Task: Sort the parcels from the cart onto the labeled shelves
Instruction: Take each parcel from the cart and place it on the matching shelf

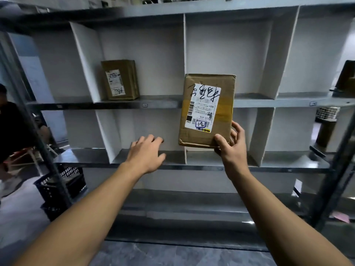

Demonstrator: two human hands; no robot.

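While one parcel [120,80] already stands shelved at upper left, the right hand [231,145] pinches a brown parcel [207,110] at frame centre, unplaced; left hand [147,153] spread, empty; cart unseen.

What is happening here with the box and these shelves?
A person is working at a grey shelf unit. The right hand grips a brown parcel by its lower corner and holds it upright in front of the compartments, not yet set down. The left hand is open and holds nothing. A second parcel stands in a compartment higher up on the left.
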